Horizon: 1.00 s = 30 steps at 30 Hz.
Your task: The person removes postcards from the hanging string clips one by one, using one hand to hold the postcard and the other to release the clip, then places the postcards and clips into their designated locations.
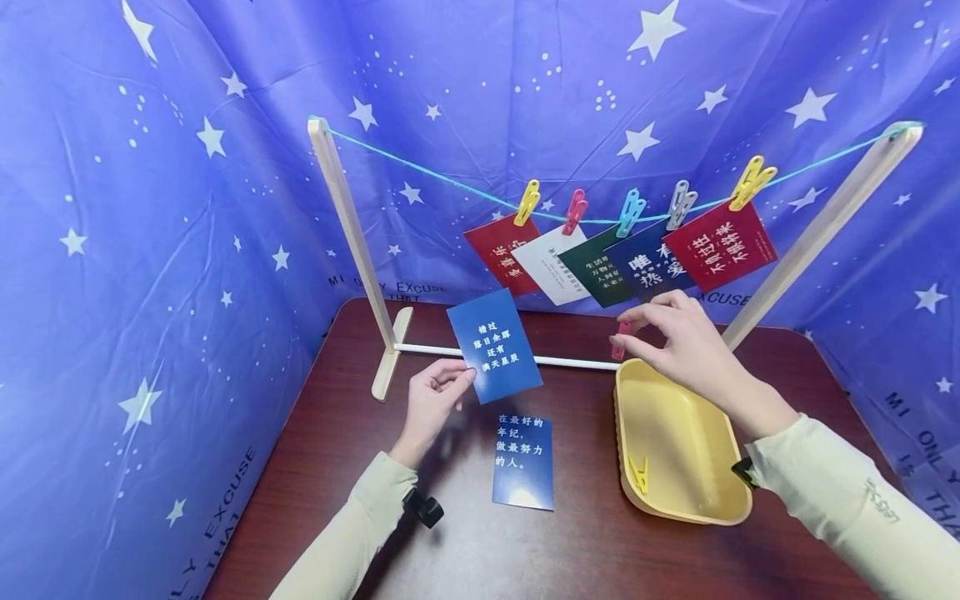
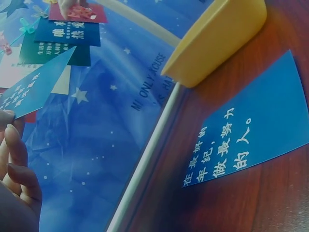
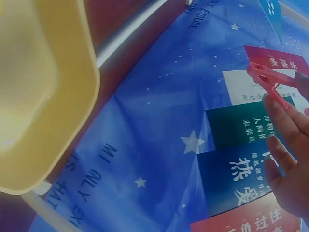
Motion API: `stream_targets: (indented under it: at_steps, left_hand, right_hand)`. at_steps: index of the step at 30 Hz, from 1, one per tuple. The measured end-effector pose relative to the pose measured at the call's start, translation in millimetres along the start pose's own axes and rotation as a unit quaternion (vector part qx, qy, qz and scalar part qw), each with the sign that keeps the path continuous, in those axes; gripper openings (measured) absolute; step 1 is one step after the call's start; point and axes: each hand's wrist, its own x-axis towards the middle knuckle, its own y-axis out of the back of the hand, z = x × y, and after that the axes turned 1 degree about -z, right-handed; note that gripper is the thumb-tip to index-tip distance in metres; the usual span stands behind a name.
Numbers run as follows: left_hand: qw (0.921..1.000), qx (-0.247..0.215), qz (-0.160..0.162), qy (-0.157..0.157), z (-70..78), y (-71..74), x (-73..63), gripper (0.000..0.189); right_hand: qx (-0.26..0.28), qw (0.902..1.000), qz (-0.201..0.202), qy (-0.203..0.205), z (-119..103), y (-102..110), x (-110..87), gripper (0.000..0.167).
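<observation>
My left hand [image 1: 433, 402] pinches a blue card [image 1: 495, 346] by its lower left edge, holding it up above the table. Between thumb and fingers of my right hand [image 1: 678, 342] is a red clothespin [image 1: 621, 340], seen over the rim of the yellow basket; the right wrist view shows the clothespin [image 3: 270, 82] side-on. A teal string [image 1: 450, 179] carries several clipped cards, among them a white card [image 1: 555, 265], a green card [image 1: 600, 271] and a red card [image 1: 723, 246]. A second blue card [image 1: 523, 467] lies flat on the table.
A yellow basket [image 1: 738, 500] with a yellow clothespin [image 1: 639, 475] inside stands at the right. Wooden posts [image 1: 352, 229] hold the string at both ends, joined low down by a white rod [image 1: 577, 362]. A blue star-patterned curtain [image 1: 247, 192] surrounds the brown table [image 1: 315, 467].
</observation>
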Motion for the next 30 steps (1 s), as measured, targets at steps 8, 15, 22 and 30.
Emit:
stream_targets:
  at_steps: [8, 15, 22, 30]
  left_hand:
    - [0.9991, 0.013, -0.026, 0.033, -2.0, -0.3, -7.7, 0.020]
    - [0.9964, 0.028, -0.045, 0.066, -8.6, -0.3, -16.1, 0.019]
    - [0.9933, 0.023, -0.066, 0.092, -17.0, -2.3, -24.3, 0.022]
    - [0.9893, 0.042, -0.087, 0.109, -21.0, -4.8, -31.5, 0.023]
  right_hand:
    - [0.002, 1.0000, 0.001, -0.002, 6, -7, -13.1, 0.028]
    - [0.000, 1.0000, -0.001, -0.006, 17, -16, -28.2, 0.024]
    - [-0.013, 0.9998, -0.010, -0.009, 25, -21, -45.4, 0.022]
    - [-0.011, 0.9999, 0.002, 0.003, 35, -28, -59.3, 0.020]
